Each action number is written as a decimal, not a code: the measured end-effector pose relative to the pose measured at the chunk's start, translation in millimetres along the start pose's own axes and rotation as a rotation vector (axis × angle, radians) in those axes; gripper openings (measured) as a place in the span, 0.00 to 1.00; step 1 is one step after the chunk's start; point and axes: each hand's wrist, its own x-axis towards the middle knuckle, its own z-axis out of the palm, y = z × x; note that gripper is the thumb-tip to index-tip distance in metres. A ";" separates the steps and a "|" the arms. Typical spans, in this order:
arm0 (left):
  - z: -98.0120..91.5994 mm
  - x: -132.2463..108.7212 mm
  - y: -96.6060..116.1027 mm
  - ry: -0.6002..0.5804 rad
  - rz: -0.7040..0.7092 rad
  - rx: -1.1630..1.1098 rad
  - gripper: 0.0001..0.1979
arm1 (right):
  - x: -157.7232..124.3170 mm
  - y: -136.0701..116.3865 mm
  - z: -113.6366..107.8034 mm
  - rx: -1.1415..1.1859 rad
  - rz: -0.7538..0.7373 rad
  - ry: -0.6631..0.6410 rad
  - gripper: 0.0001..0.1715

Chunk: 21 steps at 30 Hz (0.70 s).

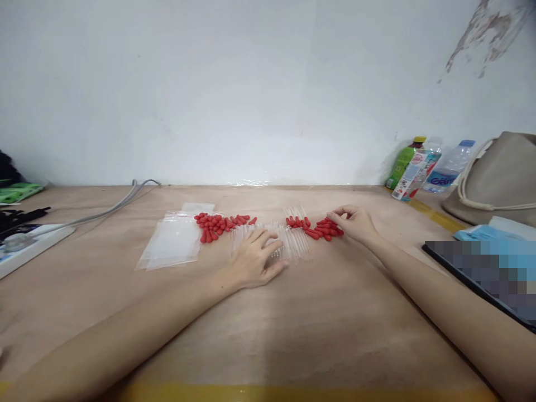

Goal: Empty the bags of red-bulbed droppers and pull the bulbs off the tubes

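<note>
My left hand (255, 259) rests palm down with fingers spread over a row of thin clear tubes (297, 245) in the middle of the table. My right hand (354, 220) is at the right-hand pile of red rubber bulbs (324, 230), its thumb and fingertips pinched on a bulb at the pile's edge; the fingers partly hide it. Between the hands, several clear tubes with red bulbs fitted on them (296, 221) lie side by side, tips pointing away. A larger heap of red rubber bulbs (213, 225) lies left of the tubes, beyond my left hand.
Clear plastic bags (176, 240) lie stacked left of the bulbs. A grey cable (117, 206) runs to a white device at the left edge. Bottles (406, 162), a beige bag (498, 173), a blue mask (481, 234) and a dark phone-like slab (477, 279) stand or lie at the right.
</note>
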 end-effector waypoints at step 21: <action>-2.1 -15.6 -10.4 0.055 -0.175 -0.075 0.10 | -2.5 -69.7 36.2 -0.299 -0.185 -0.114 0.13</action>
